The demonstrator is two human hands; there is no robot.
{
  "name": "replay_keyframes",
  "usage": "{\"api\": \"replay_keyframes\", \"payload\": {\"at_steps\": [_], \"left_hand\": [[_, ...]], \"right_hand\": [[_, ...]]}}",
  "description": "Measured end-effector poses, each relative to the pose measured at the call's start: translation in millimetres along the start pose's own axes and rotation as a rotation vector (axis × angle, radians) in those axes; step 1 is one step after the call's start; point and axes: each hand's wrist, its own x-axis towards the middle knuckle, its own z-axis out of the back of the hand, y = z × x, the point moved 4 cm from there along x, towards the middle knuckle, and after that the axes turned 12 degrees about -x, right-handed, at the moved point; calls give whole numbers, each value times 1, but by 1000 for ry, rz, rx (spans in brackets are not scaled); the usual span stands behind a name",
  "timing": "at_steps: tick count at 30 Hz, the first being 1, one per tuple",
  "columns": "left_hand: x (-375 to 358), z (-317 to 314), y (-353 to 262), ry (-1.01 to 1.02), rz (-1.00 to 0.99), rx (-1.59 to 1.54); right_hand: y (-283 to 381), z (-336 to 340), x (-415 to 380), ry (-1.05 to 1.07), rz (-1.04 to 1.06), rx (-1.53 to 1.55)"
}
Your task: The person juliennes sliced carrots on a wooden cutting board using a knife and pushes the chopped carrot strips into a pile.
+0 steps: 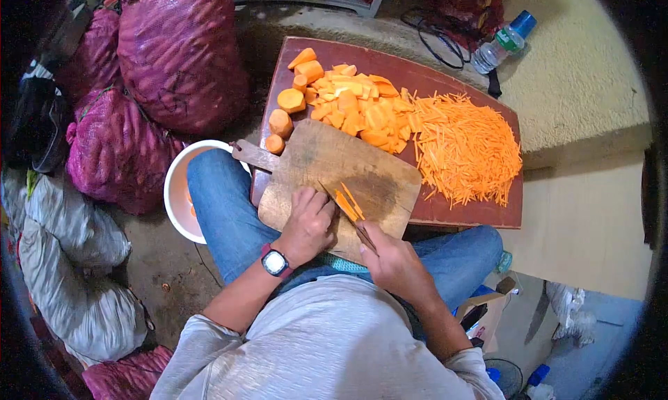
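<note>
Grubby floor (167, 281), smooth red-brown bench (390, 62) in front of the lap. Far left: bulging purple mesh sacks (174, 59), top one cut off. Next, round white basin (169, 191), partly hidden by the jeans leg (223, 191); orange bits inside, hard to make out. On bench: stubby carrot chunks (291, 100), then flat carrot slices (365, 107) heaped behind a worn, stained wooden board (299, 156). Left hand (311, 226) curled on the board, fingertips hidden, can't tell if it's pinching anything. Knife (366, 238) slants over mid-board, thin carrot sticks (350, 204) at its blade. Right hand (390, 257) closed around knife handle, covering its end. Right: loose heap of carrot shreds (470, 149) on bench. Beyond: clear plastic bottle (494, 50), blue cap, label unreadable.
</note>
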Motion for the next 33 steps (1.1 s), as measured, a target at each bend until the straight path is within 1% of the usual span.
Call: {"api": "replay_keyframes", "payload": {"at_steps": [2, 5, 6, 8, 10, 11, 12, 13, 14, 16, 19, 21, 24, 26, 27, 29, 30, 32, 33], "left_hand": [[1, -3, 0, -6, -15, 3], [4, -2, 0, 1, -12, 2], [4, -3, 1, -39, -12, -6], [2, -3, 3, -76, -6, -11], [5, 1, 7, -167, 25, -72], [7, 2, 7, -160, 19, -73], [9, 7, 8, -238, 46, -127], [12, 11, 9, -315, 73, -184], [15, 13, 7, -305, 62, -191], [15, 21, 7, -377, 132, -222], [13, 17, 7, -307, 113, -173], [17, 15, 7, -295, 73, -150], [17, 14, 3, -253, 46, -108], [18, 13, 4, -241, 81, -79], [20, 13, 4, -221, 62, -47], [18, 11, 5, -194, 57, -36], [20, 9, 5, -178, 63, -18], [23, 7, 3, -162, 63, -10], [24, 6, 2, -156, 74, -5]], "right_hand": [[4, 2, 6, -60, 97, 38], [0, 2, 8, -114, 116, 42], [0, 5, 5, -118, 116, 45], [-4, 12, -5, -104, 6, 167], [-6, 16, -12, -76, -28, 184], [-8, 14, -16, -53, -67, 202], [-11, 9, -19, -63, -75, 208], [-12, -1, -20, -70, -25, 207], [-12, -6, -20, -79, 25, 205], [-16, -6, -20, -70, -10, 187], [-36, 3, -20, -101, -28, 192], [-65, 22, -19, -213, -55, 183], [-119, 59, -15, -469, -101, 99], [-143, 86, -17, -472, -329, -98], [-149, 94, -17, -484, -342, -94], [-158, 108, -19, -633, -290, -86], [-159, 111, -18, -644, -296, -78], [-153, 114, -15, -710, -261, -239], [-158, 109, -11, -714, -267, -224]]}}
